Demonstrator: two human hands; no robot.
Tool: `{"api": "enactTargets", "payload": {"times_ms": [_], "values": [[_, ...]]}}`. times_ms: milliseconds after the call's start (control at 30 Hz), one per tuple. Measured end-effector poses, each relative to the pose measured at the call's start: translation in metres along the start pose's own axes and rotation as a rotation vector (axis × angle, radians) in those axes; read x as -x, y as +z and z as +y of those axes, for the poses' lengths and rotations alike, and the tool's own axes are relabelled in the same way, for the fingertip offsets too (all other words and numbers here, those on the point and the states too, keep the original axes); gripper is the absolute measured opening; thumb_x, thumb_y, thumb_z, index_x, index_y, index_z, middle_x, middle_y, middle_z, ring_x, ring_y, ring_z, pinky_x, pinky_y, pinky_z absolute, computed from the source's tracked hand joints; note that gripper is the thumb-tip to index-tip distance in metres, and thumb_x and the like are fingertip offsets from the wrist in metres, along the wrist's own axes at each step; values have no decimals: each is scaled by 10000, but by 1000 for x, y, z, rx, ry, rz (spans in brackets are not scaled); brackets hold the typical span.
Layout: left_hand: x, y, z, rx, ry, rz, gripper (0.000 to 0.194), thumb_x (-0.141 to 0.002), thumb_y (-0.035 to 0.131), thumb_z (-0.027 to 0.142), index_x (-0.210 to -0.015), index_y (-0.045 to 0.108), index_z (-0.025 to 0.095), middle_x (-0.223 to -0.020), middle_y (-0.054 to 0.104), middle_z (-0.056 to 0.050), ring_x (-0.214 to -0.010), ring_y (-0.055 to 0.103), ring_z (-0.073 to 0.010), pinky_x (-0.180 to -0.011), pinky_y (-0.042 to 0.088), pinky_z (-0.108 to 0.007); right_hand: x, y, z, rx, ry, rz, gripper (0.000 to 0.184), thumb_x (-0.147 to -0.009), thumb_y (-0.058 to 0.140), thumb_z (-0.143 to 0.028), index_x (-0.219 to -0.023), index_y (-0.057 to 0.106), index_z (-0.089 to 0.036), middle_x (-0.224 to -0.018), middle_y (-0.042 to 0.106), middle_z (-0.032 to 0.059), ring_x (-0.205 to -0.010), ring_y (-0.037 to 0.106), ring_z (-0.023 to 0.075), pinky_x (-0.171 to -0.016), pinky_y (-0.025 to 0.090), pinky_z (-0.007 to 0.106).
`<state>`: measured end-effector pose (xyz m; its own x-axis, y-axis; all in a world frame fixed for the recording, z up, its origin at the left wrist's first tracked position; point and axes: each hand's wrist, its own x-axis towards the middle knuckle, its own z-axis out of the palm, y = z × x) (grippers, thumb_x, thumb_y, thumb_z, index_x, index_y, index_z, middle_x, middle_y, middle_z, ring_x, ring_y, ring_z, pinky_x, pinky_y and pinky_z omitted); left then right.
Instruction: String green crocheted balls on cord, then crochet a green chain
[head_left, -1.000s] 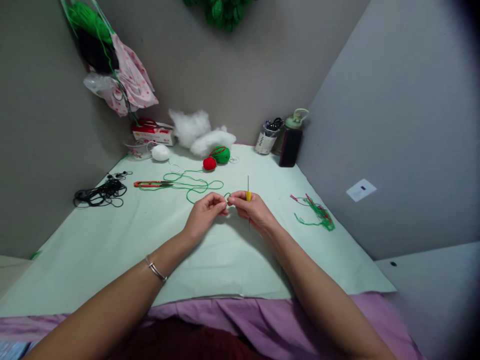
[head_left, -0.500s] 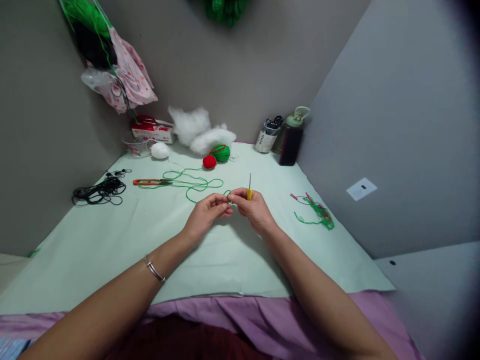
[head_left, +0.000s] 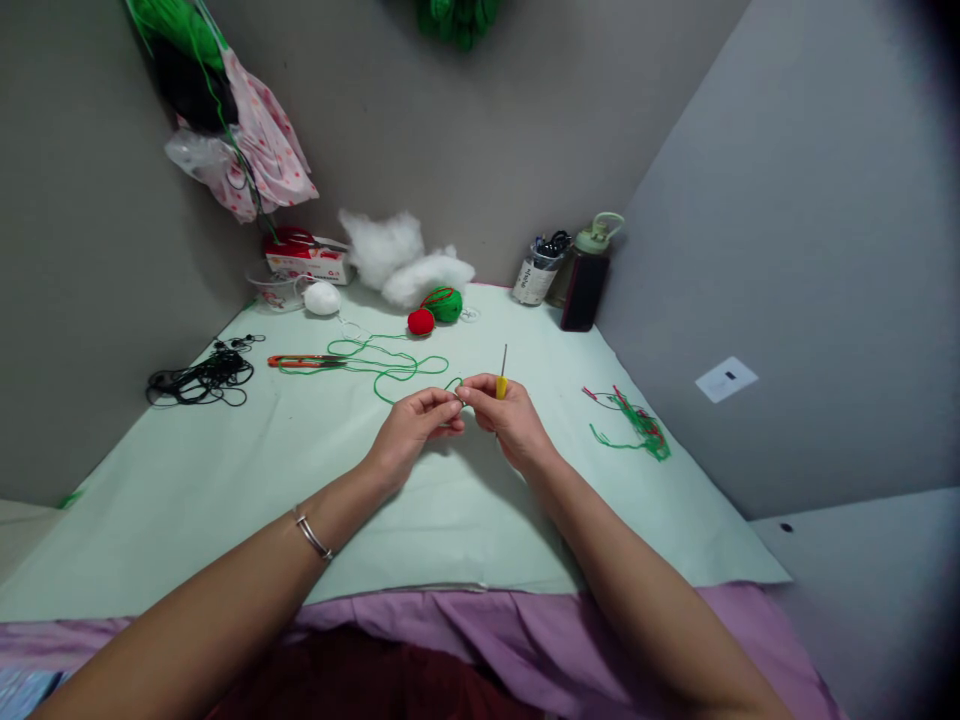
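My left hand point(head_left: 418, 424) and my right hand point(head_left: 504, 412) meet fingertip to fingertip over the middle of the table. Green yarn point(head_left: 384, 392) runs from the table up to the pinched fingers of both hands. A crochet hook point(head_left: 502, 384) with a yellow grip is tucked in my right hand, its thin metal shaft pointing up and away. Whatever small piece lies between the fingertips is mostly hidden. Loose green strands spread behind my left hand, beside an orange cutter point(head_left: 300, 361). A red yarn ball point(head_left: 421, 321) and a green yarn ball point(head_left: 444, 305) rest farther back.
White stuffing point(head_left: 405, 265) and a white yarn ball point(head_left: 322, 298) stand at the back, near a box point(head_left: 319, 262) with red scissors. Tangled black cord point(head_left: 206, 380) lies left, green and red scraps point(head_left: 637, 422) right. A pen cup point(head_left: 534, 280) and bottle point(head_left: 596, 240) stand back right.
Both hands stay pinched together, shifting slightly rightward. The hook has tilted a little to the right. The yarn and other things on the table look the same.
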<state>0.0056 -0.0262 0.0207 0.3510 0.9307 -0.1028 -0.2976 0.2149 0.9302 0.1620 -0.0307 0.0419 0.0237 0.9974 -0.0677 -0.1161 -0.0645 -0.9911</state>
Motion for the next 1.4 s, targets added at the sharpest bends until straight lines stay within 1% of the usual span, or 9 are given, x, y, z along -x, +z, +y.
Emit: {"api": "enactTargets", "payload": {"times_ms": [200, 267, 333, 400, 467, 667, 900, 1167, 1400], "values": [[1, 0, 2, -5, -7, -54, 267, -759, 827, 387, -792, 685, 164, -785, 614, -1, -729, 621, -128, -751, 548, -273, 1, 0, 1, -67, 22, -26, 324, -664, 861, -396, -785, 669, -165, -535, 431, -91, -455, 256, 46, -460, 158, 254], [1, 0, 3, -4, -15, -48, 258, -758, 819, 378, -793, 676, 166, -783, 606, 2, -724, 620, -127, -749, 548, -272, -1, -3, 0, -86, 19, -33, 294, -709, 825, -405, -798, 685, -161, -594, 490, -66, -465, 263, 44, -456, 168, 248], [2, 0, 3, -1, -22, -43, 256, -757, 814, 373, -789, 664, 168, -783, 602, 4, -715, 623, -127, -751, 548, -275, -4, -9, -2, -131, 4, -40, 303, -771, 753, -455, -809, 714, -156, -688, 575, -20, -492, 325, 55, -455, 228, 240], [3, 0, 4, -2, -21, -39, 263, -759, 814, 378, -789, 653, 171, -776, 606, 5, -714, 628, -129, -758, 547, -278, -6, -17, -6, -188, -8, -63, 379, -818, 684, -532, -804, 735, -156, -759, 639, 27, -559, 454, 88, -503, 361, 241], [4, 0, 5, 1, -14, -27, 274, -761, 822, 385, -802, 652, 175, -774, 617, 6, -730, 638, -132, -782, 551, -284, -7, -25, -10, -197, -16, -77, 462, -848, 648, -609, -774, 734, -160, -731, 649, 41, -612, 542, 118, -583, 455, 258], [4, -2, 8, 83, 29, 18, 304, -727, 875, 373, -822, 676, 163, -878, 645, -5, -875, 681, -157, -931, 561, -345, 3, -31, -18, -95, -107, -63, 572, -865, 616, -741, -851, 724, -179, -601, 616, 3, -482, 542, 113, -525, 443, 262], [3, -4, 9, 183, 84, 60, 300, -726, 885, 335, -814, 666, 150, -896, 682, -14, -889, 716, -178, -981, 553, -386, 8, -23, -18, -39, -250, -20, 287, -760, 868, -418, -868, 723, -196, -692, 676, -6, -589, 605, 119, -602, 503, 268], [4, -4, 12, 203, 95, 47, 282, -751, 870, 312, -832, 652, 153, -925, 714, -26, -905, 726, -179, -1019, 541, -407, 17, -15, -16, 250, -420, 43, 142, -868, 760, -346, -921, 787, -218, -845, 685, 16, -676, 598, 126, -662, 518, 298], [4, -5, 10, 222, 124, 30, 264, -768, 861, 303, -835, 653, 155, -922, 719, -23, -884, 716, -163, -1013, 537, -392, 22, -9, -12, 559, -769, -54, 91, -958, 680, -240, -966, 768, -215, -851, 724, 43, -758, 635, 155, -691, 507, 307]]}}
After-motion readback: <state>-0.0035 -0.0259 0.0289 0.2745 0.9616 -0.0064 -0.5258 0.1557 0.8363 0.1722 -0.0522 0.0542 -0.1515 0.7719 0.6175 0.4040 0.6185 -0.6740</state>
